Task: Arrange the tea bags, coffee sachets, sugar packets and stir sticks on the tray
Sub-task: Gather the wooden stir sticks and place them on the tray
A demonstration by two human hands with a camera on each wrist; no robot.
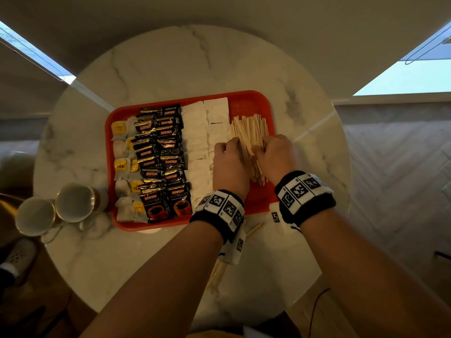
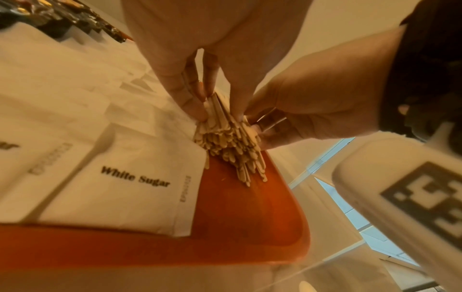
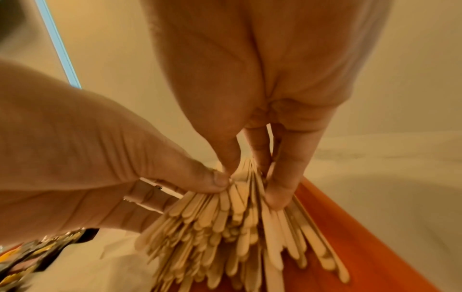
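Note:
A red tray (image 1: 249, 101) lies on the round marble table. From left to right it holds tea bags (image 1: 122, 167), black coffee sachets (image 1: 161, 157), white sugar packets (image 1: 197, 132) and a bundle of wooden stir sticks (image 1: 249, 130). My left hand (image 1: 234, 147) grips the bundle from its left side and my right hand (image 1: 261, 148) grips it from the right. In the left wrist view my left fingers (image 2: 197, 98) pinch the stir sticks (image 2: 230, 142) beside a "White Sugar" packet (image 2: 130, 189). The right wrist view shows my right fingers (image 3: 280, 187) curled round the fanned stir sticks (image 3: 225, 227).
Two cups (image 1: 75, 201) (image 1: 36, 215) lie on their sides left of the tray. A loose stir stick (image 1: 253, 229) lies on the table by the tray's near edge, and more sticks (image 1: 216, 274) show under my left wrist. The table edge (image 1: 314, 276) curves close on the right.

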